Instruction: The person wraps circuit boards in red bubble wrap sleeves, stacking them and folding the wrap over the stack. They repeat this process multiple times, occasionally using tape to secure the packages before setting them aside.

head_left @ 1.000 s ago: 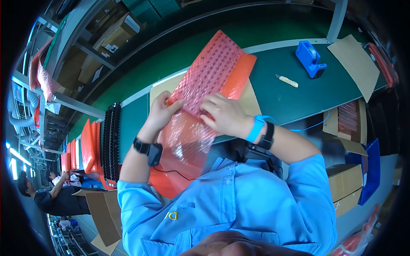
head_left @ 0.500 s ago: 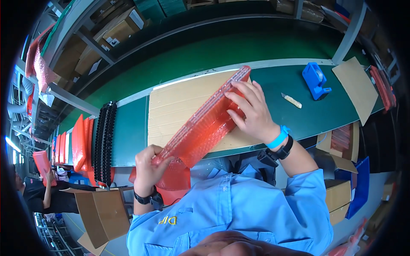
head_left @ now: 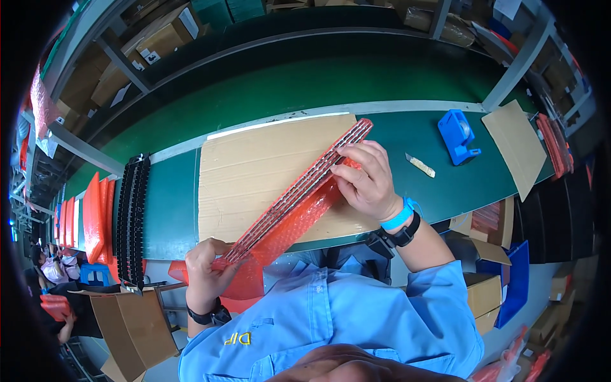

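A long stack of thin boards [head_left: 298, 186] is held tilted above the cardboard sheet [head_left: 254, 169], its layered edges turned upward. Red bubble wrap [head_left: 280, 230] covers the stack and hangs down along its near side. My left hand [head_left: 209, 266] is closed around the lower left end of the bundle. My right hand [head_left: 369, 181] grips the wrap and the stack near the upper right end, with its fingers bent over the edge. To the right, a utility knife [head_left: 421, 167] and a blue tape dispenser [head_left: 459, 137] rest on the green table.
A black slotted rack [head_left: 132, 223] stands at the table's left, beside red wrapped bundles [head_left: 94, 219]. At the right lie a cardboard piece [head_left: 519, 149] and more red packs [head_left: 555, 146]. Open cartons [head_left: 130, 325] stand below. A co-worker's hand [head_left: 65, 331] holds a red bundle.
The bundle has turned in my hands, so more of its layered edge shows. My right fingers have curled closer together on it. At the left, the co-worker's red bundle is lower.
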### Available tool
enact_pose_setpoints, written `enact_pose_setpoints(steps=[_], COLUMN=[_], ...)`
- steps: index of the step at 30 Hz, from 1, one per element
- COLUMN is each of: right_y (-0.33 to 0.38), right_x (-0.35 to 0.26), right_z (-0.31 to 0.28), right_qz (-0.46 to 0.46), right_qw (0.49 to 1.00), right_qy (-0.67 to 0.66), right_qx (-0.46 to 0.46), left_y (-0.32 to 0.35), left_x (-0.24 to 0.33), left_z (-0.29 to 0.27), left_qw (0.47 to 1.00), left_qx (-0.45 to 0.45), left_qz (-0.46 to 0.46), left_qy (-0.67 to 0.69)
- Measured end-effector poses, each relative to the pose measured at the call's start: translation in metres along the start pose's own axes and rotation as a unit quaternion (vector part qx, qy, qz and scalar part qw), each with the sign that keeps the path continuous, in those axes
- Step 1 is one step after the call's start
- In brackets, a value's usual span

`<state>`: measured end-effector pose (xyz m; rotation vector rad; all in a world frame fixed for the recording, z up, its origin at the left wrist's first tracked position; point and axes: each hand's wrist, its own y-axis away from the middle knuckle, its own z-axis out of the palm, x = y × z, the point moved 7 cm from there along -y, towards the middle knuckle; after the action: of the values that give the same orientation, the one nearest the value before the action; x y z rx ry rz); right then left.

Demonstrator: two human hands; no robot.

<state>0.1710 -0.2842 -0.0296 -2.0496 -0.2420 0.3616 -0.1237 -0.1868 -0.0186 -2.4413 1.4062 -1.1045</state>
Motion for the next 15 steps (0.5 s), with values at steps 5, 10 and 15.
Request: enact_pose_setpoints(steps=[5, 10, 15], right_y=[0.0002, 0.0023, 0.0047], right_x=[-0.0023, -0.0014, -0.0015], right_z=[0.001, 0.0025, 0.003], right_qz=[0.006, 0.012, 0.019], right_qw=[1.0, 0.999, 0.999], right_qy=[0.026, 0.04, 0.044], right_qx=[-0.005, -0.006, -0.006], left_y=[-0.0023, -0.0035, -0.0033], left_x=[-0.0008, -0.0015, -0.0033], left_z=[-0.0004, 0.0012, 0.0009], left_qw=[1.0, 1.0, 1.0], left_qx=[0.001, -0.001, -0.006], left_qz=[0.007, 0.005, 0.005], left_qy=[0.004, 0.012, 0.016])
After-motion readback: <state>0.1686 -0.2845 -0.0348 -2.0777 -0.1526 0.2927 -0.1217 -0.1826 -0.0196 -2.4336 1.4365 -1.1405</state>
